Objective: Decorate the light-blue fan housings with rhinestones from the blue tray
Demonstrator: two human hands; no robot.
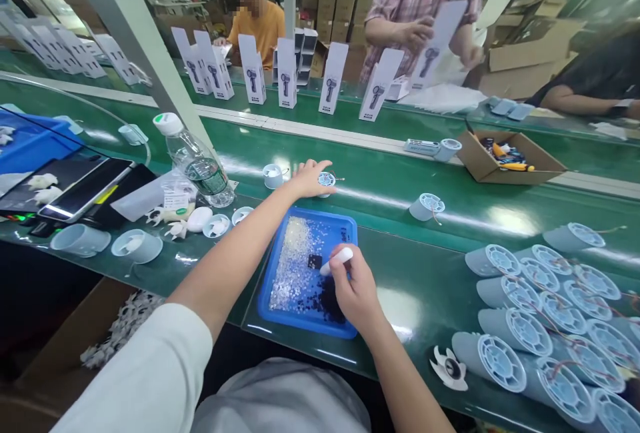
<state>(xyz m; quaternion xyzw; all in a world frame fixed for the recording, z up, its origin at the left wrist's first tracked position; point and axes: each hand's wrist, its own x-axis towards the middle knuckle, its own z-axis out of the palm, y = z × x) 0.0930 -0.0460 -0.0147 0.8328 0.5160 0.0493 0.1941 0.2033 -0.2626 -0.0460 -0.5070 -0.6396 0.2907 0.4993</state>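
Note:
My left hand (309,177) reaches across the green belt and rests its fingers on a small pale-blue fan housing (327,180) lying there. My right hand (354,288) hovers over a blue tray (345,223) and grips a small white pen-like tool (337,260), its tip over the tray. The tray holds many tiny clear and dark parts (300,260). Another fan housing (427,206) lies on the belt to the right, and a third one (273,176) sits left of my left hand.
Several fan housings with wires (545,313) are piled at the right. A water bottle (197,161), phones (85,186) and white fan blades lie left. A cardboard box of tools (507,156) and upright white boxes (285,73) stand beyond. Other people work across the belt.

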